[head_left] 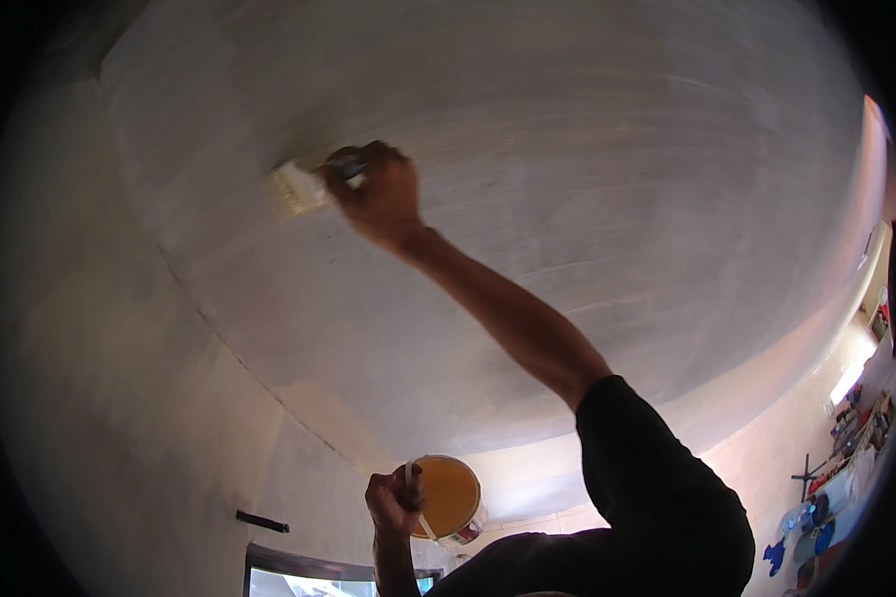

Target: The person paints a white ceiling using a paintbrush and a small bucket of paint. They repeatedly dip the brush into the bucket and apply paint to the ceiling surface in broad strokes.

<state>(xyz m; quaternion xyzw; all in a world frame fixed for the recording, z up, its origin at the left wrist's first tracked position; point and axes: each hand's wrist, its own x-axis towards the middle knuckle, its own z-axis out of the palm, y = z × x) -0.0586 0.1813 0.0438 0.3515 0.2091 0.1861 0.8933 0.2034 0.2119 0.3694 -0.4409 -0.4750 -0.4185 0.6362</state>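
Note:
My right hand is raised on an outstretched arm, closed around a wide paintbrush with pale bristles, held against the grey-white ceiling and slightly blurred. Lower down, near the bottom middle of the view, my left hand grips the white handle of a round bucket, whose inside looks orange-yellow; how full it is I cannot tell.
A plain wall meets the ceiling along a cracked seam on the left. A dark bar sits on it, above a dark-framed window. Cluttered shelving with assorted containers and objects runs along the far right.

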